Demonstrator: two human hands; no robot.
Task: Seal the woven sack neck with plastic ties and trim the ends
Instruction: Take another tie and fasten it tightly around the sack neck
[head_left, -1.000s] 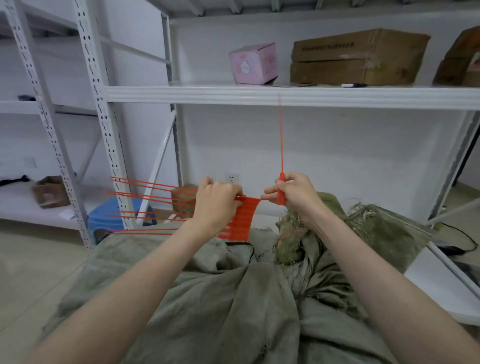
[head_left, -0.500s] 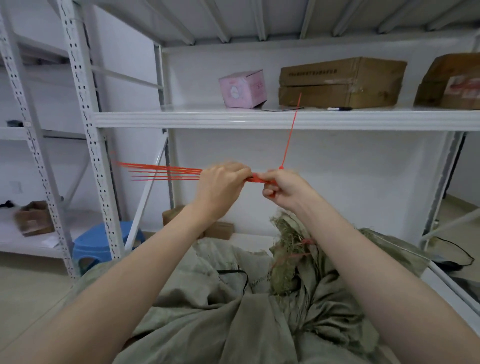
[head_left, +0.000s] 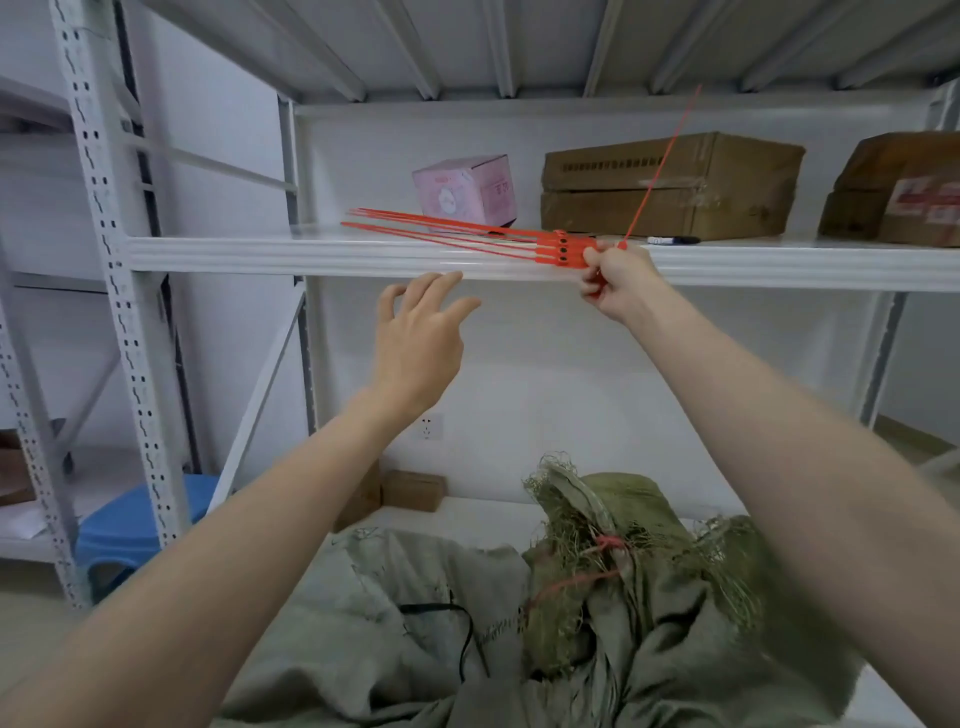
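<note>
Near me the woven sack (head_left: 395, 623) lies with red ties (head_left: 605, 543) already round its neck; I judge that trimming is left. My left hand (head_left: 421, 332) is open and empty. Farther right, my right hand (head_left: 615, 278) grips the spare ties (head_left: 467, 234) at the shelf (head_left: 260, 254).

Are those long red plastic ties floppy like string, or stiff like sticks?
Probably stiff-ish but springy: one thin red plastic tie stands up from the right hand without flopping. Likely light too: the same grip holds the whole bunch of red ties by one end.
</note>
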